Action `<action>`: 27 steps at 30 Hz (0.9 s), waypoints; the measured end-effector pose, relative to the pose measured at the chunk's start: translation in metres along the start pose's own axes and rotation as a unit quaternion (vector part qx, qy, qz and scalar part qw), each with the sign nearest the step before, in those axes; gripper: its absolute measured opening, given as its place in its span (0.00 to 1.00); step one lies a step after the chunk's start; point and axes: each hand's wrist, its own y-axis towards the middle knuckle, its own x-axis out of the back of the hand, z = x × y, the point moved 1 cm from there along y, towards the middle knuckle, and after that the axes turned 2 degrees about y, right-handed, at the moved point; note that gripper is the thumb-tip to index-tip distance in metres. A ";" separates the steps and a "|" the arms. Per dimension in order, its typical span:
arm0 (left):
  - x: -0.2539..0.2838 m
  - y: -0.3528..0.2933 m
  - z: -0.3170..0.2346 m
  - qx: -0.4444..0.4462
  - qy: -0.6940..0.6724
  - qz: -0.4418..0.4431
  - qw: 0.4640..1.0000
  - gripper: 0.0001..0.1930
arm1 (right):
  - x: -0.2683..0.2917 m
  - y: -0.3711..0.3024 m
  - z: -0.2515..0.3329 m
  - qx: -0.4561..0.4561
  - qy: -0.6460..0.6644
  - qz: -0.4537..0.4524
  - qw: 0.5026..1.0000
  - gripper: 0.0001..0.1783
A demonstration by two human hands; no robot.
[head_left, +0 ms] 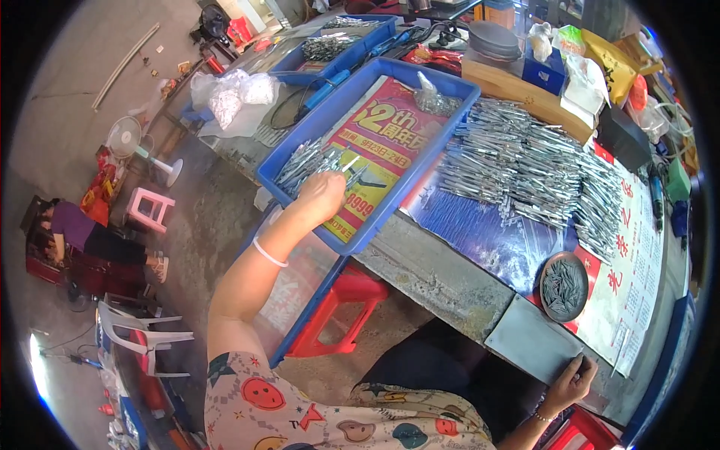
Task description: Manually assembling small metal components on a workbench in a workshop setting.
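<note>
Beside left hand [322,195], metal rods [300,163]: likely light, stiff, slick; pinch mid-length. Cannot tell what it or right hand [574,385] grasps.

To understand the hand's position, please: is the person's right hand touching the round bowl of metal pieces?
Apart. The head view shows the right hand near a corner of the grey plate, with a visible gap between it and the round bowl.
</note>
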 end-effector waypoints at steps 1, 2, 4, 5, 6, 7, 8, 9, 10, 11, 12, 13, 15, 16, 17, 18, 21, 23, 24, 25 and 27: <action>-0.002 0.000 -0.001 -0.012 0.020 -0.001 1.000 0.09 | 0.000 0.000 0.001 -0.002 0.001 0.001 1.000 0.07; -0.004 0.001 -0.001 -0.024 0.040 -0.003 0.999 0.09 | -0.001 0.001 0.004 -0.004 0.002 0.000 1.000 0.07; -0.006 0.005 -0.006 -0.032 0.057 0.000 0.998 0.09 | 0.000 0.000 0.003 -0.008 0.002 -0.002 1.000 0.07; -0.006 0.006 -0.009 -0.040 0.072 0.001 0.997 0.10 | 0.000 0.001 -0.001 0.001 -0.002 -0.002 1.000 0.07; -0.007 0.007 -0.012 -0.029 0.085 0.019 0.996 0.12 | 0.001 0.001 -0.003 0.010 -0.007 -0.003 1.000 0.07; -0.007 0.009 -0.013 -0.029 0.087 0.019 0.996 0.12 | 0.001 0.000 -0.002 0.008 -0.006 -0.003 1.000 0.07; -0.008 0.012 -0.013 -0.012 0.085 0.043 0.995 0.12 | 0.001 0.001 0.000 -0.007 0.000 -0.001 1.000 0.06; -0.008 0.013 -0.013 0.004 0.082 0.067 0.994 0.12 | 0.001 0.001 0.002 -0.021 0.006 0.002 1.000 0.05; -0.007 0.014 -0.015 0.001 0.083 0.066 0.994 0.12 | 0.002 0.001 0.001 -0.023 0.005 -0.001 1.000 0.05; -0.005 0.014 -0.017 0.001 0.085 0.077 0.993 0.12 | 0.001 0.001 -0.001 -0.018 0.008 -0.005 1.000 0.05; -0.003 0.014 -0.018 0.000 0.086 0.088 0.992 0.12 | 0.001 0.001 -0.003 -0.013 0.011 -0.009 1.000 0.06; -0.002 0.014 -0.018 -0.001 0.088 0.087 0.992 0.12 | -0.003 0.002 -0.002 0.036 0.015 -0.026 0.999 0.06; -0.002 0.013 -0.015 0.013 0.062 0.096 0.993 0.11 | -0.001 0.001 0.002 0.012 0.022 -0.016 1.000 0.06; 0.003 0.012 -0.019 0.009 0.062 0.094 0.994 0.11 | 0.001 0.001 0.004 -0.010 0.026 -0.006 1.000 0.06; 0.009 0.010 -0.024 0.017 0.070 0.113 0.991 0.12 | 0.001 0.000 0.005 -0.030 0.021 -0.007 0.999 0.05; 0.013 0.008 -0.027 0.024 0.078 0.132 0.988 0.14 | 0.002 0.000 0.004 -0.032 0.019 -0.010 0.999 0.05; 0.016 0.002 -0.003 0.057 0.010 0.074 0.996 0.16 | -0.005 0.000 0.007 0.023 0.043 -0.022 0.999 0.05; 0.043 -0.003 -0.015 0.060 0.041 0.027 0.997 0.14 | -0.005 0.001 0.005 0.029 0.037 -0.023 0.999 0.05; 0.054 -0.005 -0.015 0.062 0.038 -0.005 0.997 0.12 | -0.005 0.002 0.005 0.038 0.037 -0.022 0.998 0.05; 0.068 -0.009 -0.018 0.047 0.044 -0.042 0.997 0.11 | -0.004 0.002 0.007 0.037 0.038 -0.020 0.998 0.05; 0.090 -0.017 -0.042 0.002 0.033 -0.061 0.998 0.12 | -0.002 0.003 0.010 0.017 0.030 -0.027 0.999 0.05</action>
